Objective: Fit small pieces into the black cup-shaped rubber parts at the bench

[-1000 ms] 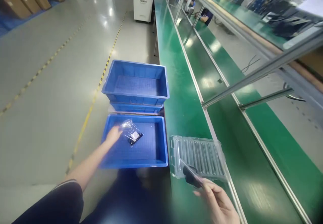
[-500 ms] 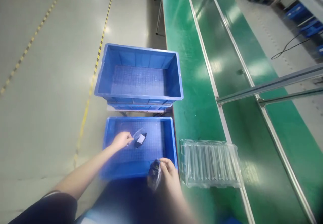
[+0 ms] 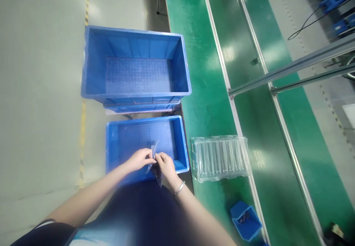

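My left hand point(image 3: 142, 158) pinches a small clear plastic bag point(image 3: 153, 149) over the near blue crate point(image 3: 111, 138). Close beside it, fingertips nearly touching, my right hand point(image 3: 166, 166) pinches a dark bag point(image 3: 157, 172), which hangs below the fingers. Where the two bags meet, the fingers hide the detail, and the contents of the dark one cannot be made out. A silvery bracelet circles my right wrist.
Beyond the near crate, a deeper blue crate point(image 3: 138, 95) rests on another. On the green table point(image 3: 210, 116) to the right lies a clear ribbed tray point(image 3: 222, 159). A small blue bin point(image 3: 245, 220) with dark parts stands nearer. Metal rails point(image 3: 222, 57) run along the table.
My hands have come together; the right one moved up and left with the dark bag. The white-labelled dark item by my left hand no longer shows. The view has shifted, bringing the small bin into sight.
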Motion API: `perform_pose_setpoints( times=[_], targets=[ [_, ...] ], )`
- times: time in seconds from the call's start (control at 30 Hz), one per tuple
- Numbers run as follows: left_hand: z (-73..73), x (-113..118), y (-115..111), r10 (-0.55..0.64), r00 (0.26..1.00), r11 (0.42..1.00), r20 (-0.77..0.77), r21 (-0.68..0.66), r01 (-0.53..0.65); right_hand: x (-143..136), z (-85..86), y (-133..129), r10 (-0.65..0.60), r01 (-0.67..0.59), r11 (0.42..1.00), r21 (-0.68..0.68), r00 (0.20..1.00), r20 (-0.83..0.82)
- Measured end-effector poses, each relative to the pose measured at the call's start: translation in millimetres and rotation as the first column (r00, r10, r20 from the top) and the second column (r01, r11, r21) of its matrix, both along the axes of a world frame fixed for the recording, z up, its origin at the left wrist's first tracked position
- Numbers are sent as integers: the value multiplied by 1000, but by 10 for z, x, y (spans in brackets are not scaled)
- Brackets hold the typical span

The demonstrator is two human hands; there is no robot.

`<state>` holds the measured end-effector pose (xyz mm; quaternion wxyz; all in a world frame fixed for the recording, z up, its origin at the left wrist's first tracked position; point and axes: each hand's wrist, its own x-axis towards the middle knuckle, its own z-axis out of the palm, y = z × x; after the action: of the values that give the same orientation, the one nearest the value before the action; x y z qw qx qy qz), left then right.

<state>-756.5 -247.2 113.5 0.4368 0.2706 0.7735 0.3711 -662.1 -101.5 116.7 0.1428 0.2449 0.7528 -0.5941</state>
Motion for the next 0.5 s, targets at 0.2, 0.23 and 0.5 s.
perform_pose_setpoints(
  times=[0.2,0.23,0.5],
  targets=[
    [19,37,82,-34,996,993,88,117,23,38,5,74,27,-27,998,-50,1000,12],
    [10,49,89,-32,995,992,97,125,19,44,11,89,29,-29,998,-47,999,13],
    [-71,75,68,60,992,992,107,104,-71,115,133,132,4,-4,998,67,1000,-3]
  ],
)
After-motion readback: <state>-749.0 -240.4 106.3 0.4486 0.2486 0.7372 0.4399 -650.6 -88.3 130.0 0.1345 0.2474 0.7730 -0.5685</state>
